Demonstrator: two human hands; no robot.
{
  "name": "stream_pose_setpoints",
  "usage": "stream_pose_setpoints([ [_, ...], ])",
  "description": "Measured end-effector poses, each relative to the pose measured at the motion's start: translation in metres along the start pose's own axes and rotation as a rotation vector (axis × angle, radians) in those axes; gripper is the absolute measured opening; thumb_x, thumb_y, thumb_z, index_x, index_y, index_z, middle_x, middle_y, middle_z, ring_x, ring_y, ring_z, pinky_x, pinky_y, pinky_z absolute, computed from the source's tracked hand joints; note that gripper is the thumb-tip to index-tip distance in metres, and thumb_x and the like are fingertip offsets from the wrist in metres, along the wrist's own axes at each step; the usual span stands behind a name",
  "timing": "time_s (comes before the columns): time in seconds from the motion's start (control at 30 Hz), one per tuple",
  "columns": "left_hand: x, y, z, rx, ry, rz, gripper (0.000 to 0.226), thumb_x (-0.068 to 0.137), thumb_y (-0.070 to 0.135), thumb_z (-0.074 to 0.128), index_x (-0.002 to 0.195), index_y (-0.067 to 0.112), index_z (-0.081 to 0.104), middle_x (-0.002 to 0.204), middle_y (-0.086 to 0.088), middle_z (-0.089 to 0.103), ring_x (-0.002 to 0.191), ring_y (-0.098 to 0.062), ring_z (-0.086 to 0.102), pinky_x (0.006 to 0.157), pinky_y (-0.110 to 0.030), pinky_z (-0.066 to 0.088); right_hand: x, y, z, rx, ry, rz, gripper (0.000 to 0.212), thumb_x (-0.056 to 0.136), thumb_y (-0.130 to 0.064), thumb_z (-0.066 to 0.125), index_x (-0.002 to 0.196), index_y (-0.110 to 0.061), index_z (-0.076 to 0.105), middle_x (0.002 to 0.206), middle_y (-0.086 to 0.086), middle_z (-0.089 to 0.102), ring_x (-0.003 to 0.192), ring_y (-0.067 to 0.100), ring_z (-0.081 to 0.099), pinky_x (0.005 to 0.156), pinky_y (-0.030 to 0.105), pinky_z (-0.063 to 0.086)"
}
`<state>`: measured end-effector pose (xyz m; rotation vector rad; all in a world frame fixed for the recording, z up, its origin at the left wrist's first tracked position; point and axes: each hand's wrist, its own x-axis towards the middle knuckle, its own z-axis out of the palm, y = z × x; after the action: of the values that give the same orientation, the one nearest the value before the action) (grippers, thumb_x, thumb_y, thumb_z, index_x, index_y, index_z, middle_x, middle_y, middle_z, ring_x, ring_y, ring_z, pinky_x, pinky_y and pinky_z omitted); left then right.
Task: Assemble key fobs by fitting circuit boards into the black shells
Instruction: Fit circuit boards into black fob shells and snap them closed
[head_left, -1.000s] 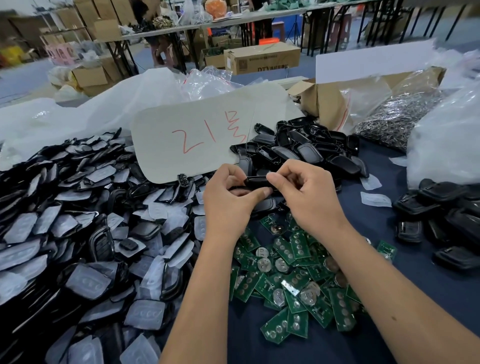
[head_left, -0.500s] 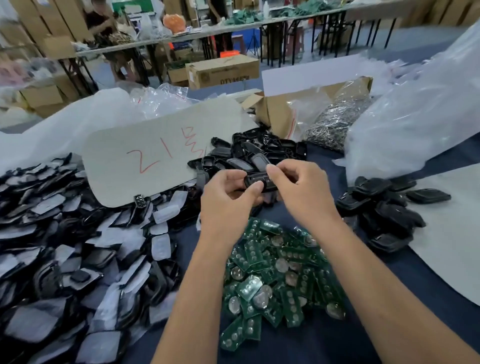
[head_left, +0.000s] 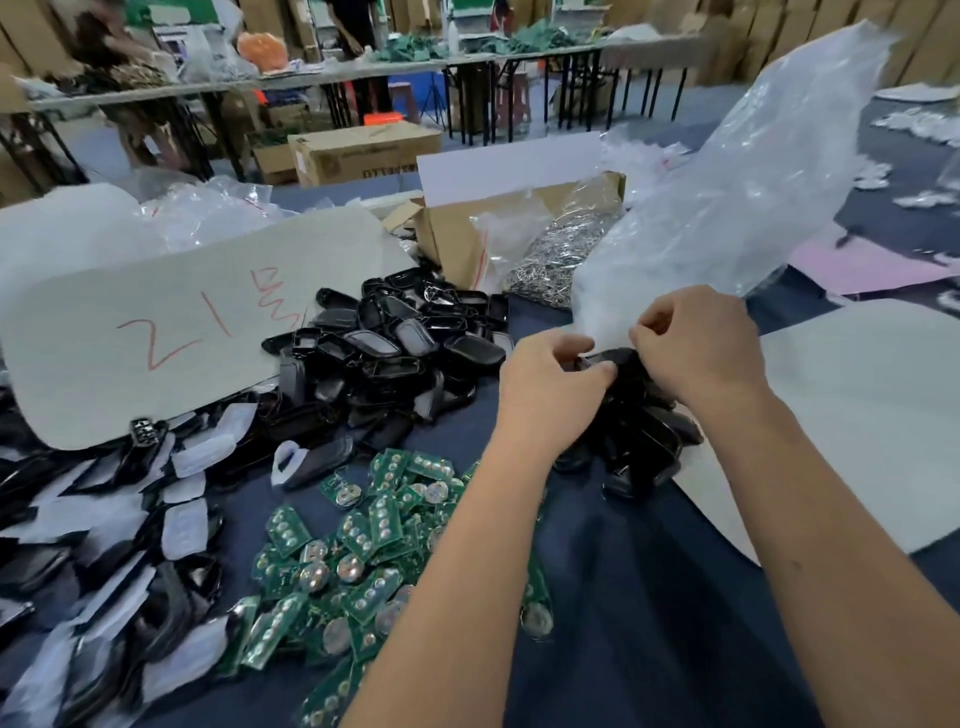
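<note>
Work barely dented: one shell in hand, heaps of parts still loose

Boards (head_left: 358, 566) lie nearest, a green scatter of circuit boards with round silver contacts spread loose on the dark blue tabletop (head_left: 649, 597), just left of the left forearm. None of them sits in a shell, so a large share of the job is plainly left. To their left a big heap of black parts and pale film pieces (head_left: 93, 545) covers the tabletop edge.

Further in, both hands meet over a small cluster of black shells (head_left: 639, 441) at the right. The left hand (head_left: 550, 395) has its grip curled round one end of a black shell (head_left: 613, 361), thumb pressing on top; the right hand (head_left: 696, 348) pinches the other end with bent fingers. Whether a board is already seated inside this shell I cannot tell, since the fingers hide its inside. The cluster beneath may be the finished pile, though that is a judgement only.

Beyond the hands a second mound of empty-looking shells (head_left: 395, 338) waits beside a white card (head_left: 171, 332) marked in red. Behind it stand a cardboard box (head_left: 467, 228) holding small metal pieces and a tall clear plastic bag (head_left: 727, 197). Farthest off are other tables and cartons.
</note>
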<state>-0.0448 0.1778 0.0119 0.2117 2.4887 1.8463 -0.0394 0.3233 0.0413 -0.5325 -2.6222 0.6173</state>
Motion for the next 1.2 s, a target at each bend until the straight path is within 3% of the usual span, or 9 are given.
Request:
stream_pose_setpoints([
  [0.13,-0.002,-0.009,-0.018,0.093,0.132,0.008,0.019,0.085,0.015,0.073,0.101,0.021,0.08,0.098,0.009,0.076,0.091,-0.005,0.067,0.087,-0.025,0.053,-0.01,-0.027,0.006,0.055,0.086,-0.126,0.014,0.091,-0.022,0.067,0.091,-0.018,0.081,0.092,0.008,0.077,0.091,0.032,0.07,0.082,0.037,0.058],
  [0.27,-0.001,-0.019,-0.042,0.088,0.275,-0.08,0.027,0.078,0.004,0.063,0.085,0.025,0.079,0.085,0.011,0.076,0.087,-0.012,0.069,0.078,-0.03,0.055,-0.017,-0.071,0.034,0.039,-0.097,-0.26,0.012,0.091,-0.021,0.068,0.092,-0.022,0.08,0.094,0.005,0.077,0.092,0.029,0.07,0.083,0.037,0.059],
  [0.47,-0.004,-0.032,-0.069,-0.039,0.414,-0.151,0.032,0.071,0.001,0.055,0.082,0.024,0.074,0.082,0.002,0.075,0.083,-0.02,0.072,0.078,-0.043,0.062,-0.019,-0.111,0.078,-0.14,-0.295,-0.396,0.041,0.095,-0.011,0.063,0.135,-0.019,0.057,0.131,0.008,0.062,0.125,0.032,0.052,0.095,0.044,0.051],
  [0.63,-0.002,-0.043,-0.086,-0.147,0.431,-0.153,0.026,0.084,-0.001,0.061,0.088,0.02,0.076,0.084,-0.002,0.076,0.079,-0.02,0.075,0.082,-0.045,0.063,-0.022,-0.11,0.082,-0.134,-0.196,-0.328,0.019,0.095,-0.003,0.06,0.111,-0.01,0.067,0.11,0.016,0.068,0.104,0.039,0.066,0.077,0.039,0.049],
  [0.7,-0.004,-0.045,-0.095,-0.219,0.434,-0.133,0.021,0.09,0.003,0.067,0.094,0.02,0.077,0.081,0.001,0.078,0.069,-0.014,0.075,0.073,-0.036,0.063,-0.02,-0.108,0.075,-0.064,-0.191,-0.323,0.024,0.096,-0.003,0.058,0.115,-0.009,0.071,0.11,0.017,0.07,0.101,0.039,0.067,0.084,0.042,0.056],
  [0.83,-0.011,-0.046,-0.109,-0.365,0.396,-0.119,0.021,0.093,0.015,0.077,0.113,0.021,0.077,0.089,-0.001,0.08,0.078,-0.018,0.078,0.068,-0.027,0.062,-0.028,-0.115,0.063,0.377,-0.549,-0.288,0.01,0.096,-0.007,0.068,0.106,-0.01,0.069,0.09,0.015,0.076,0.074,0.029,0.076,0.075,0.041,0.062],
  [0.9,-0.016,-0.046,-0.116,-0.402,0.433,-0.103,0.013,0.092,0.01,0.078,0.099,0.02,0.08,0.087,-0.006,0.08,0.082,-0.024,0.078,0.069,-0.032,0.063,-0.035,-0.119,0.063,0.534,-0.658,-0.257,0.012,0.095,-0.008,0.071,0.102,-0.009,0.062,0.077,0.015,0.076,0.063,0.023,0.074,0.067,0.038,0.058],
  [1.03,-0.022,-0.055,-0.141,-0.45,0.583,-0.157,0.015,0.095,0.008,0.074,0.084,0.017,0.076,0.084,-0.009,0.079,0.076,-0.027,0.078,0.06,-0.027,0.061,-0.041,-0.123,0.068,0.196,-0.533,-0.286,0.028,0.094,-0.035,0.075,0.083,-0.009,0.074,0.07,0.007,0.077,0.068,0.02,0.074,0.07,0.037,0.061],
  [1.2,-0.033,-0.073,-0.167,-0.398,0.659,-0.234,0.01,0.096,0.012,0.074,0.086,0.015,0.074,0.093,-0.016,0.076,0.06,-0.022,0.075,0.059,-0.029,0.06,-0.075,-0.14,0.073,-0.037,-0.741,-0.381,0.044,0.08,-0.052,0.085,0.088,-0.01,0.074,0.084,0.007,0.074,0.08,0.026,0.071,0.077,0.041,0.061],
])
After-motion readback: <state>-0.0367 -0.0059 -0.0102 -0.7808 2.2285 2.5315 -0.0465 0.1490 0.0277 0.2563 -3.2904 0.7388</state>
